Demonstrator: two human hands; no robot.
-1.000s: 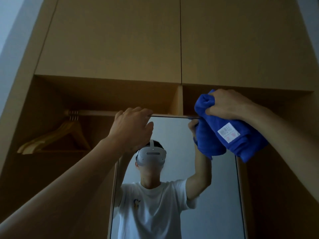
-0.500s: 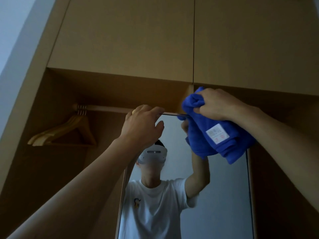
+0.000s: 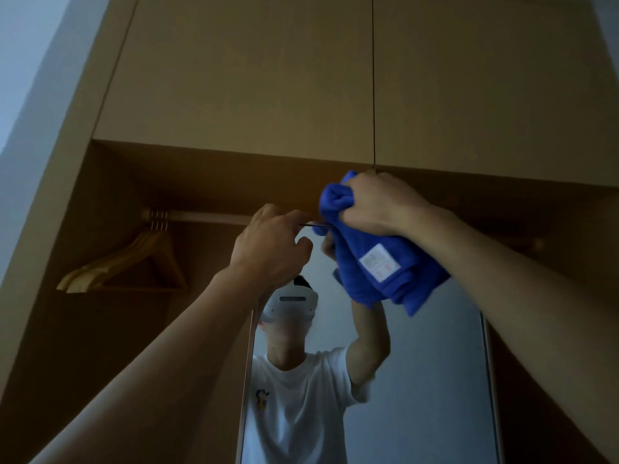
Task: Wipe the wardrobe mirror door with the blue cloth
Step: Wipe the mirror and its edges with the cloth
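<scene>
The wardrobe mirror door stands in front of me, tall and narrow, reflecting a person in a white T-shirt. My left hand grips the mirror's top edge near its left corner, fingers curled over it. My right hand grips a bunched blue cloth with a white label and holds it against the top of the mirror, just right of my left hand. The cloth hides part of the mirror's upper edge.
Closed wooden upper cabinet doors sit above the open wardrobe. A clothes rail with several wooden hangers hangs to the left behind the mirror. A pale wall is at far left.
My right hand has carried the blue cloth leftward along the mirror's top, closer to my left hand. The view has shifted to the left. My left hand keeps its grip on the top edge.
</scene>
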